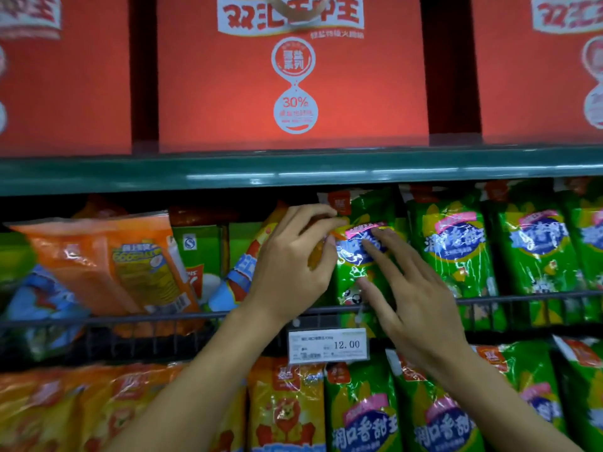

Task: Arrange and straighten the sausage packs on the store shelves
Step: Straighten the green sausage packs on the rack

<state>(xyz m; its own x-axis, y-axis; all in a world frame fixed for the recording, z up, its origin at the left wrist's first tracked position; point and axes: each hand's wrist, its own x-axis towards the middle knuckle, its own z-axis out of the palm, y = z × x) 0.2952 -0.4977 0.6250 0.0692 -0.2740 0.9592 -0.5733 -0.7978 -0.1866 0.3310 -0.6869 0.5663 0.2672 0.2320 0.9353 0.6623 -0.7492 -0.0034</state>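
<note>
1. A wire-fronted middle shelf (169,316) holds sausage packs standing in a row. Green packs fill its right side; orange and blue packs lean untidily on its left.
2. The left hand (290,265) has its fingers curled round the left edge of the green sausage pack (359,269) at the left end of the green row, thumb against the pack's front.
3. The right hand (414,301) lies flat on the front of the same pack with its fingers straight and spread, pressing on the label.
4. That pack stands nearly upright behind the wire rail, just beside its green neighbours (456,243) to the right.
5. The pack is glossy green plastic with a blue oval label, a pink band above it and a red logo patch at the top corner.
6. A big orange pack (107,262) on the left tilts over, its top leaning left.
7. A white price tag (328,345) clipped to the rail reads "12.00".
8. The shelf below holds orange packs with a cartoon lion (285,415) and more green packs (362,415) with large Chinese lettering.
9. Above a green shelf edge (293,172) stand red boxes (293,76) with white Chinese characters and a "30%" emblem.
</note>
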